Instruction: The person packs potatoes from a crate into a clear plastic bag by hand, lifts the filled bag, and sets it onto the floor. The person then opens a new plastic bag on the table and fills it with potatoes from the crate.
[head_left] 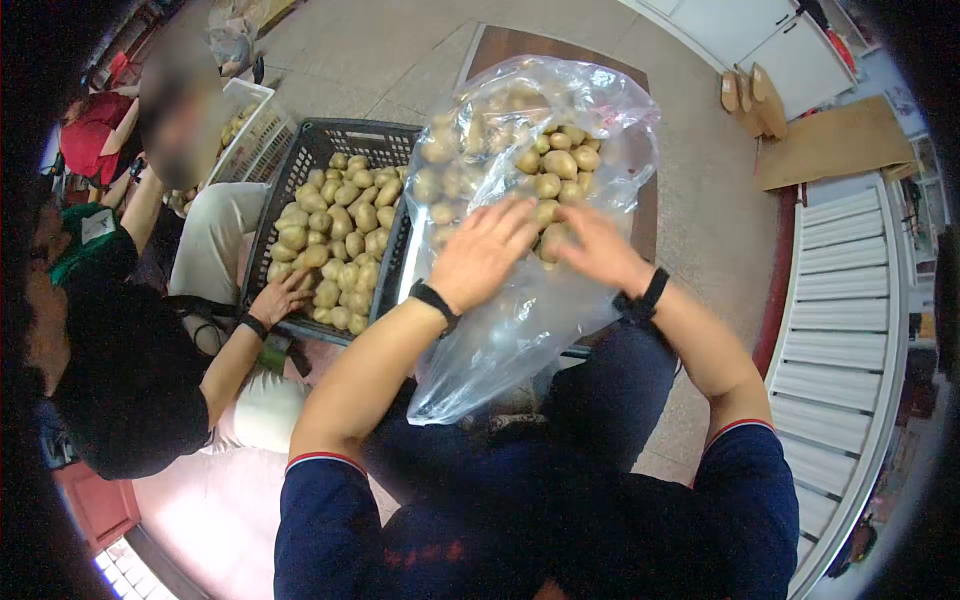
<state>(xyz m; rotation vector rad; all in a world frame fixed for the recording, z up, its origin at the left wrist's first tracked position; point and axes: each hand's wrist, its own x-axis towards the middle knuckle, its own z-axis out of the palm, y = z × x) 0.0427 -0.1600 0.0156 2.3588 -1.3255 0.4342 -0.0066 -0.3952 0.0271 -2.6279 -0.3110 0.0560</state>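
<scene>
Here, left hand [485, 250]: palm down and mostly flat, fingers extended, lying over the edge of the bag's opening beside the potatoes; no grip on a potato shows.
Right hand [605, 250]: half open, fingers reaching inward over the potatoes at the opening, fingertips blurred; whether it has hold of one, I cannot tell.
Wrists: a dark band on each.
Clear bag [500, 330]: in front of the person, spread over a brown surface [505, 45], its loose, crumpled end hanging towards the person's lap.
Bagged potatoes [560, 165]: some in plain view through the opening, others seen through the plastic around it.
Black crate [365, 125]: just to the left of the bag, with slotted walls.
Crate potatoes [350, 210]: a broad layer of loose ones filling much of the black crate.
Co-worker's hand [280, 298]: at the near left corner of the black crate, fingers spread at the potatoes; a dark band on that wrist too.
White crate [265, 135]: beyond the black one, more potatoes inside.
Right side: a white slatted panel [835, 300], with brown cardboard [840, 150] near its far end.
</scene>
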